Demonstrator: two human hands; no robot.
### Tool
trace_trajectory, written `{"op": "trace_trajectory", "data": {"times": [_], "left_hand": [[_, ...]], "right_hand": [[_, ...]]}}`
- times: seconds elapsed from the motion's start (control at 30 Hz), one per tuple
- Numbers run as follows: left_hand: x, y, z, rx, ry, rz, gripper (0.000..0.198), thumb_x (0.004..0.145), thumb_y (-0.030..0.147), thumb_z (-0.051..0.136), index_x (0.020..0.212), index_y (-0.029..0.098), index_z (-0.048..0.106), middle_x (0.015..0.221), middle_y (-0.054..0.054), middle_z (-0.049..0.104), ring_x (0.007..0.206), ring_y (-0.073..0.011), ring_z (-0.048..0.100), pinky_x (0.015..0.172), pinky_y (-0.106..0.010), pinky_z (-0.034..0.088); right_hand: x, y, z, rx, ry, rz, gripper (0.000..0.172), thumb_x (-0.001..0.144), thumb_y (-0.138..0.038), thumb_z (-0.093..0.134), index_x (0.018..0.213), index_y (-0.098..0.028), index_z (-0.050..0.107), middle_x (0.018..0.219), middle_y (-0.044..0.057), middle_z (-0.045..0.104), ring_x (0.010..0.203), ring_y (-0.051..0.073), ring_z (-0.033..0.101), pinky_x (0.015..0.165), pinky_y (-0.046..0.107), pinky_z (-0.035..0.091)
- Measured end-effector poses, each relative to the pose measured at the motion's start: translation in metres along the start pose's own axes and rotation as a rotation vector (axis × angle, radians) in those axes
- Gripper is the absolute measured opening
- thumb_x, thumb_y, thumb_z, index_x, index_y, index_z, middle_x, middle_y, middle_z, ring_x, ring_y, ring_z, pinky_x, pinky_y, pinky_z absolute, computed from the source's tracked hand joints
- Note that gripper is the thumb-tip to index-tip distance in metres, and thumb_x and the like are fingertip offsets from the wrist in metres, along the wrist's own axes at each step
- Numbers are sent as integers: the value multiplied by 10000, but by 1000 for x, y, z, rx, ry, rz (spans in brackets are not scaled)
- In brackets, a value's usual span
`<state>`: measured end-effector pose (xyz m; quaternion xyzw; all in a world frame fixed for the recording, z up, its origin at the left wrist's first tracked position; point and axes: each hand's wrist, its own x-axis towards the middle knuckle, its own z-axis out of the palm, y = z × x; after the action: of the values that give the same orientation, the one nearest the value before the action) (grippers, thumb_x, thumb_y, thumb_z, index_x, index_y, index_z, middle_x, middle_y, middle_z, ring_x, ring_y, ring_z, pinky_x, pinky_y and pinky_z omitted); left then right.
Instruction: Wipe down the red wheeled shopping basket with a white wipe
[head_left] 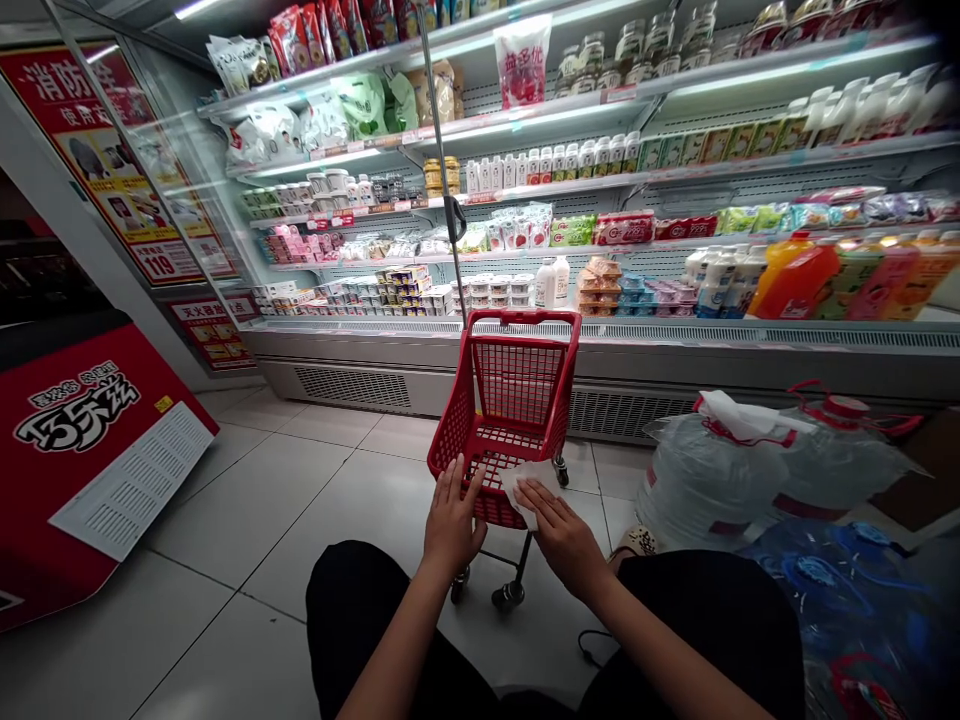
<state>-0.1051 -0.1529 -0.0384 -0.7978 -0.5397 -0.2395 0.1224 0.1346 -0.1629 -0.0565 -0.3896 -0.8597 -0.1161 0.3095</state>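
Note:
A small red plastic shopping cart (525,325) stands in front of me, its basket facing up and nothing visible in it. My left hand (452,522) lies at the near left rim of the basket, fingers stretched out, with nothing in it. At the near right corner, my right hand (561,535) holds a white wipe (517,478) flat against the rim, under its fingers. Whether the wipe is paper or cloth I cannot tell. Below the basket, the cart's dark wheels (508,596) rest on the tiled floor.
A refrigerated display shelf (442,365) with several rows of dairy and drinks runs behind the cart. Large clear water jugs (705,480) and blue-capped bottles (817,575) stand at my right. A red freezer (90,480) is at the left. My knees flank the cart.

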Motion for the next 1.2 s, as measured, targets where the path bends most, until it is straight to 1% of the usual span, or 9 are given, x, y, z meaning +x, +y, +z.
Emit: {"op": "trace_trajectory", "data": {"times": [0.13, 0.27, 0.37, 0.47, 0.67, 0.87, 1.03, 1.13, 1.2], "left_hand": [[7, 4, -1, -18, -24, -7, 984, 816, 152, 597, 1674, 231, 121, 1708, -125, 265, 1567, -342, 274, 1242, -546, 326], [9, -2, 2, -28, -24, 17, 1034, 791, 107, 540, 1670, 152, -3, 1696, -146, 292, 1562, -302, 298, 1250, -517, 325], [8, -8, 3, -20, -42, 28, 1018, 790, 96, 527, 1669, 149, 16, 1700, -131, 289, 1561, -280, 305, 1247, -489, 342], [7, -11, 1, 8, -64, 39, 998, 784, 81, 539, 1672, 193, 97, 1713, -84, 268, 1574, -263, 272, 1268, -475, 308], [6, -5, -2, 72, 10, -39, 1028, 722, 38, 642, 1622, 399, 303, 1757, 0, 79, 1598, -416, 79, 1241, -631, 273], [12, 7, -2, 51, -6, -48, 1039, 720, 147, 715, 1636, 373, 281, 1755, -52, 94, 1581, -459, 117, 1238, -646, 247], [15, 5, 3, 44, 2, -52, 1063, 735, 192, 652, 1671, 281, 155, 1725, -72, 238, 1577, -394, 206, 1247, -582, 267], [14, -3, 5, 52, 2, -38, 1064, 725, 139, 598, 1674, 232, 125, 1709, -61, 285, 1572, -338, 256, 1256, -525, 289], [12, -10, 6, 73, -6, -33, 1029, 716, 79, 558, 1664, 230, 187, 1702, -48, 302, 1563, -296, 298, 1256, -491, 311]], "right_hand": [[24, -22, 22, -52, -10, -29, 686, 987, -26, 363, 1647, -171, 245, 1625, 98, 427, 1509, 238, 400, 1157, 450, 466], [48, -32, 38, -57, 10, -64, 700, 945, -11, 419, 1624, -143, 314, 1574, 126, 497, 1457, 255, 480, 1161, 470, 457], [43, -24, 32, -55, 4, -90, 702, 958, -20, 416, 1633, -169, 294, 1591, 102, 476, 1464, 244, 471, 1162, 459, 457], [21, -4, 14, -57, -1, -91, 726, 973, -14, 374, 1654, -217, 223, 1624, 66, 427, 1496, 218, 422, 1182, 438, 439], [-10, 23, -7, -75, -12, -31, 761, 978, -8, 337, 1667, -260, 134, 1643, 46, 399, 1514, 214, 386, 1164, 427, 467], [13, 3, 18, -74, -5, -15, 757, 968, -7, 356, 1668, -209, 147, 1636, 82, 412, 1506, 232, 405, 1145, 436, 483], [46, -14, 45, -58, -14, -27, 754, 937, -8, 408, 1648, -199, 247, 1603, 105, 468, 1467, 239, 467, 1139, 453, 482], [49, -12, 45, -51, -11, -53, 757, 932, -9, 418, 1646, -197, 255, 1597, 102, 477, 1468, 230, 466, 1125, 436, 497], [40, -3, 36, -38, -7, -77, 761, 935, -3, 398, 1650, -210, 243, 1607, 83, 465, 1479, 218, 448, 1136, 420, 491]]}}
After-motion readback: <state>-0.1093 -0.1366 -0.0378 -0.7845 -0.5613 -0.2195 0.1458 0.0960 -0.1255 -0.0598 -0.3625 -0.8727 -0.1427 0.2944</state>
